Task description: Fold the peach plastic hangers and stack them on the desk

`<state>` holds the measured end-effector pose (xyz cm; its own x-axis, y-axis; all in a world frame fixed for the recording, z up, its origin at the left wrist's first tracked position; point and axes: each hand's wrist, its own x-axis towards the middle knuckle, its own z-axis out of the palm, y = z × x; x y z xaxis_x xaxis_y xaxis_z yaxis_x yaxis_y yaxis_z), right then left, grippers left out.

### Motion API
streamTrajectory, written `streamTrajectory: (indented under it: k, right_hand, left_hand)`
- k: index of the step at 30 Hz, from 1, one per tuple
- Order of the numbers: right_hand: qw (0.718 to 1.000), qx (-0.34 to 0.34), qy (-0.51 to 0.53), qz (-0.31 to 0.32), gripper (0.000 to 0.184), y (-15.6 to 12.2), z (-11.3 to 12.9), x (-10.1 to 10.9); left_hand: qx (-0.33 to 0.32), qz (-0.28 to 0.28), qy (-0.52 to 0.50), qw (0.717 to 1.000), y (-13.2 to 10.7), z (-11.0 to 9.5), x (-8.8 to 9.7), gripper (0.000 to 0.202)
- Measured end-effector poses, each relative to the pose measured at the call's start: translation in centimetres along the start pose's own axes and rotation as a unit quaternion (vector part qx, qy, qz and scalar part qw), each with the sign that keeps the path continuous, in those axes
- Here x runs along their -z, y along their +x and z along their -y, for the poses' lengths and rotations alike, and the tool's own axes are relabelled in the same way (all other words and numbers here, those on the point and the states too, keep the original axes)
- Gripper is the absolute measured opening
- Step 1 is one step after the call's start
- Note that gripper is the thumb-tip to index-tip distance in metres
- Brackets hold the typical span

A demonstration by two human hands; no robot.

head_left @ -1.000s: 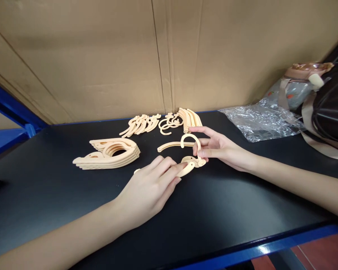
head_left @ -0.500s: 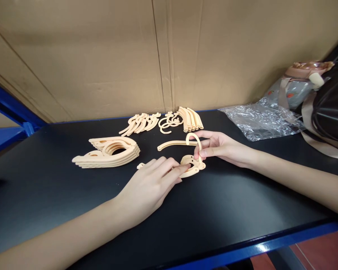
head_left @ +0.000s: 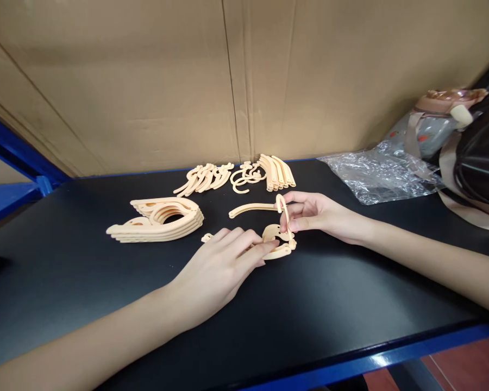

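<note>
Between my right hand's [head_left: 309, 213] thumb and fingers is a cream plastic hanger hook [head_left: 286, 217], its curved top up and its lower end at the edge of a hanger body [head_left: 277, 251]. My left hand [head_left: 232, 252] lies over that body, fingers bent on it, and hides much of it from above. Just behind, a curved hanger arm [head_left: 250, 208] rests on the table, its right end passing behind my right fingers. To the left sits a stack of folded hangers [head_left: 158, 220].
Along the back lie several small hanger parts [head_left: 206, 178], loose hooks [head_left: 246, 176] and a row of hanger arms [head_left: 276, 172]. At the right are a crumpled clear plastic bag [head_left: 375, 171], a strapped bottle [head_left: 432, 125] and a dark bag [head_left: 481, 152]. Cardboard [head_left: 146, 81] stands behind the table.
The hook has turned in my right fingers, so its curve now looks narrower. My left hand stays on the hanger body, and the view has shifted slightly.
</note>
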<state>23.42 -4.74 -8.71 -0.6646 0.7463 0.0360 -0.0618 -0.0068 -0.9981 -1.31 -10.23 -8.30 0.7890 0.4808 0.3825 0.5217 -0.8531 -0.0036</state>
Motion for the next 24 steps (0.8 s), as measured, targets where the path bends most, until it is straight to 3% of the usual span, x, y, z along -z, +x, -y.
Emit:
streamTrajectory:
  k: [24]
  right_hand:
    - [0.992,0.007,-0.107,-0.065,0.037,-0.5,0.34,-0.86]
  left_hand:
    - [-0.017,0.007,0.035,0.999,-0.08,0.04,0.01,0.031]
